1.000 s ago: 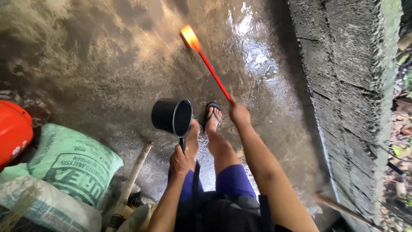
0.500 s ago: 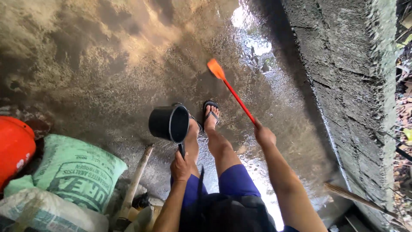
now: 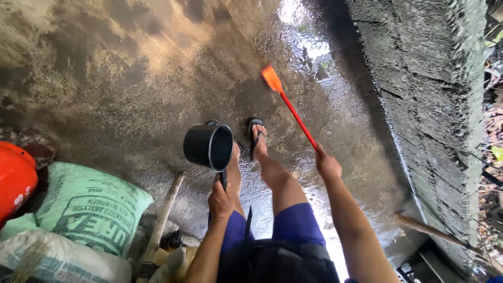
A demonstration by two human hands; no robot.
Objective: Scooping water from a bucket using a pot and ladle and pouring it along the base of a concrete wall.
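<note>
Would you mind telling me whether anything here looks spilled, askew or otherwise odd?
The concrete floor is wet and glistening all over, brightest by the block wall. The left hand holds a black pot tipped on its side, mouth facing sideways. The right hand grips a red brush.

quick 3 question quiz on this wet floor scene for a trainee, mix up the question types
1. True or false: the left hand holds the black dipper by its handle.
2. What does the right hand grip?
A. a wooden pole
B. the red-handled brush
C. the green sack
3. Fill in: the brush's orange head is over the wet ____ floor.

Key:
1. True
2. B
3. concrete
</note>
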